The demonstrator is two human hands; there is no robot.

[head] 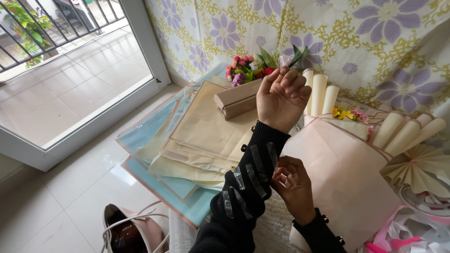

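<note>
My left hand (281,96) is raised in front of me, fingers curled loosely, with nothing in it. Several clear tape strips (255,164) are stuck along its black sleeve (243,187). My right hand (293,187) reaches across from the lower right, and its fingertips pinch one strip at the sleeve's edge. Just right of both hands lies a pink paper wrap (347,178) with cream paper rolls (318,93) standing out of its top.
A stack of cream and blue paper sheets (201,131) lies on the tiled floor with a brown box (236,98) on it. Artificial flowers (243,70) sit behind, a white bag (133,229) below, a pleated paper fan (422,168) and ribbons (408,232) at right. A glass door (70,84) is at left.
</note>
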